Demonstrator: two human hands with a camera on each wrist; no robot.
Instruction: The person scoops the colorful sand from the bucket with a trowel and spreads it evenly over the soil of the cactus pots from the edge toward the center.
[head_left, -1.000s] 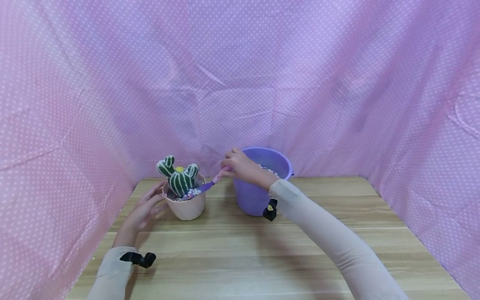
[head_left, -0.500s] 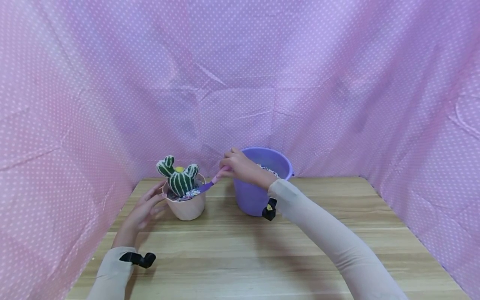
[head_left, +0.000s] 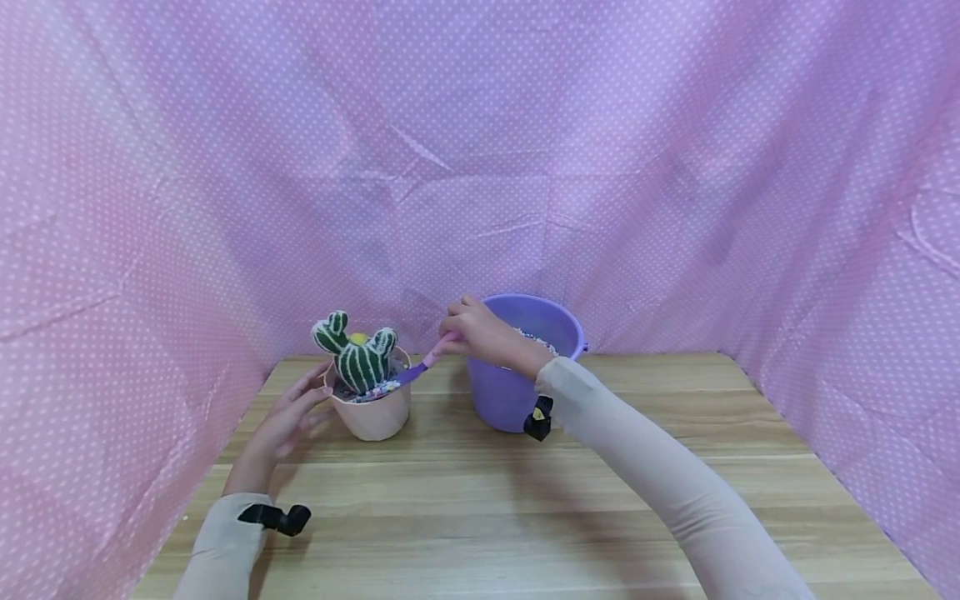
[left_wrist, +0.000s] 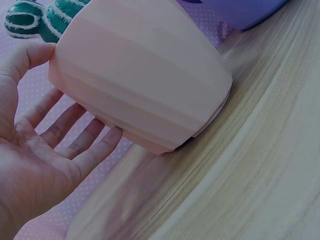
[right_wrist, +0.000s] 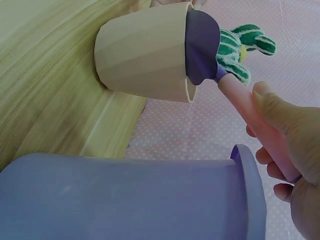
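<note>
A pale pink pot (head_left: 375, 418) holds a green, white-striped cactus (head_left: 363, 367) with a yellow top. My left hand (head_left: 288, 417) touches the pot's left side, thumb at the rim (left_wrist: 56, 52) and fingers spread along its wall in the left wrist view. My right hand (head_left: 483, 336) grips the pink handle (right_wrist: 260, 125) of a small shovel. Its purple blade (right_wrist: 202, 47) lies over the pot's mouth, in front of the cactus. Small white and coloured pebbles (head_left: 381, 389) show beside the blade in the head view.
A purple bucket (head_left: 498, 400) with small pebbles (head_left: 536, 339) inside stands right of the pot, under my right forearm. Pink dotted cloth (head_left: 480, 208) hangs behind and at both sides of the wooden table (head_left: 450, 517).
The heap of pebbles on the shovel blade has become lower and flatter. The blade has tilted slightly, while both hands and the pot have stayed nearly where they were.
</note>
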